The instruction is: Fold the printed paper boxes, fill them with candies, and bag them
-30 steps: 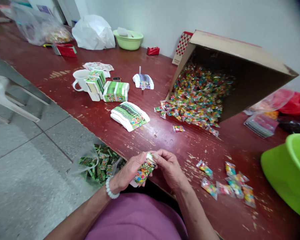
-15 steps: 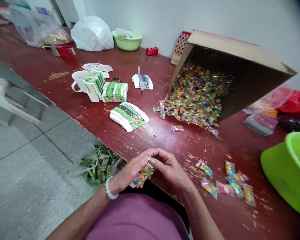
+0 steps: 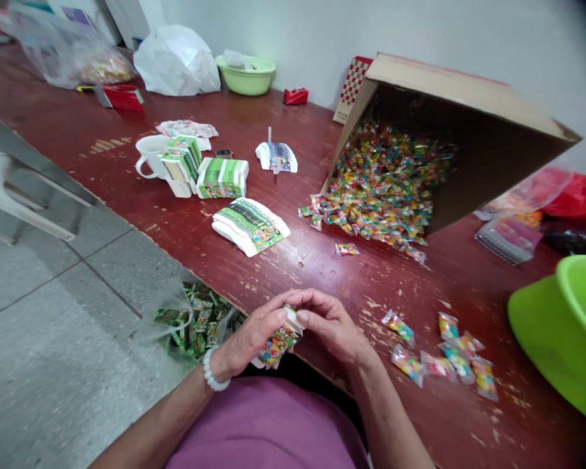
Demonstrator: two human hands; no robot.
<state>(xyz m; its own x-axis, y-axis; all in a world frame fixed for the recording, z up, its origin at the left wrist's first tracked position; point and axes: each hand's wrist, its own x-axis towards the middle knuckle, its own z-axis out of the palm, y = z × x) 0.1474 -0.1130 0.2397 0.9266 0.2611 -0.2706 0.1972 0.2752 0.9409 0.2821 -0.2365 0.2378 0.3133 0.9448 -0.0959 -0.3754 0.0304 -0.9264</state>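
Table point(image 3: 336, 286): painted, glossy, rough where chipped. Hand-held box point(image 3: 279, 346): smooth printed card. Large carton point(image 3: 449, 78): matt cardboard. Sweet wrappers point(image 3: 484, 378): clear, shiny plastic. Green tub point(image 3: 547, 332): smooth plastic.

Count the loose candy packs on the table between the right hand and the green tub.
7: two packs nearest the right hand, one beyond the other; five clustered toward the tub, one far, one near, three between. Overlaps might hide another.
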